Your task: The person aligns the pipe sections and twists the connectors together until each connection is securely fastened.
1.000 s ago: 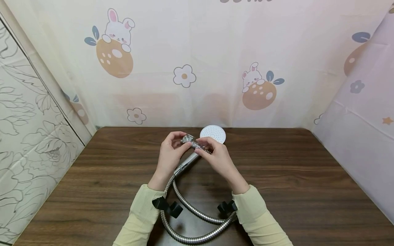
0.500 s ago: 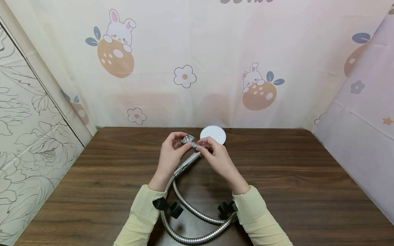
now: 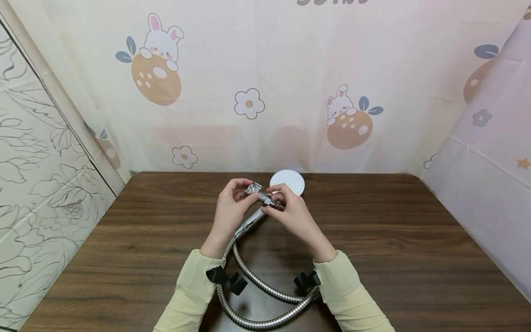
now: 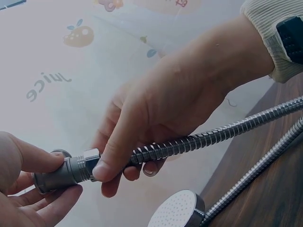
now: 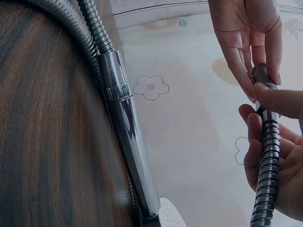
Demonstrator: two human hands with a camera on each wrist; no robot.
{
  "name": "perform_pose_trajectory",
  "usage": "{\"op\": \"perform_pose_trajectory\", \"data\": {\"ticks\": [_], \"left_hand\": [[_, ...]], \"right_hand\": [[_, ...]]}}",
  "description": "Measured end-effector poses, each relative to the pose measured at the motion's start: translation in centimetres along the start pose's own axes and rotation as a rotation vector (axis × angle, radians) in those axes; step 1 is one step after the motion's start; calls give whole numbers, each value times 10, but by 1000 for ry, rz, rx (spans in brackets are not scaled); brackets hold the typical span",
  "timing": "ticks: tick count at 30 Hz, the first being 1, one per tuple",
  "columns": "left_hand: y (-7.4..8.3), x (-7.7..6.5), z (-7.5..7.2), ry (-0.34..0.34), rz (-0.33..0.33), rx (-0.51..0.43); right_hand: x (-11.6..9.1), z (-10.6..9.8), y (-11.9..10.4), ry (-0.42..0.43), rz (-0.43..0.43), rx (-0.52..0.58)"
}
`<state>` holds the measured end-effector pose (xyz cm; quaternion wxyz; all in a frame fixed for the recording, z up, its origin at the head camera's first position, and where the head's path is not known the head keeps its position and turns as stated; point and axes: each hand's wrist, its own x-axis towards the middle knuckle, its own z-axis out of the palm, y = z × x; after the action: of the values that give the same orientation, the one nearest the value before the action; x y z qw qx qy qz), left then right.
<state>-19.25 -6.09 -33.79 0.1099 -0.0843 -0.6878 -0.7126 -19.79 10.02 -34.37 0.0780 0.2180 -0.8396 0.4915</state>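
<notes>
My left hand (image 3: pixel 230 207) pinches a grey metal shower fitting (image 4: pixel 57 176) with a threaded end, between thumb and fingers. Against that thread sits the chrome nut (image 4: pixel 91 155) of a ribbed metal shower hose (image 4: pixel 184 146). My right hand (image 3: pixel 295 212) holds this hose end, its thumb lying by the nut and its other fingers behind the hose. Both parts are raised above the table, in line with each other. Behind the hands lies the hand shower, with a round white spray face (image 3: pixel 287 181) and a chrome handle (image 5: pixel 132 146) joined to the hose's other end.
The hose (image 3: pixel 257 325) loops over the dark wooden table (image 3: pixel 394 240) beneath both forearms. A printed curtain (image 3: pixel 290 69) hangs behind the table's far edge, and more patterned cloth (image 3: pixel 489 184) covers the right side. A flower-patterned panel (image 3: pixel 37 184) stands at the left.
The right fingers closed in near the joint, then spread apart around the hose end, so the nut shows more. The left hand and fitting have hardly moved.
</notes>
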Motion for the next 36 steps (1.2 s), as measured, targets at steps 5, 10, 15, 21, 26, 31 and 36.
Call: {"op": "perform_pose_trajectory", "data": {"ticks": [5, 10, 15, 21, 26, 31, 36], "left_hand": [[0, 0, 0, -3, 4, 0], [0, -1, 0, 5, 8, -12], [1, -1, 1, 8, 10, -19], [2, -2, 0, 7, 8, -19], [3, -2, 0, 6, 4, -19], [4, -1, 0, 5, 11, -9], [4, 0, 1, -2, 6, -17]], "right_hand": [[2, 1, 5, 28, 22, 13], [2, 1, 6, 34, 5, 16], [2, 0, 6, 51, -2, 1], [2, 0, 6, 53, -2, 23], [2, 0, 4, 46, 14, 57], [-1, -3, -14, 31, 14, 57], [-5, -7, -28, 8, 6, 35]]}}
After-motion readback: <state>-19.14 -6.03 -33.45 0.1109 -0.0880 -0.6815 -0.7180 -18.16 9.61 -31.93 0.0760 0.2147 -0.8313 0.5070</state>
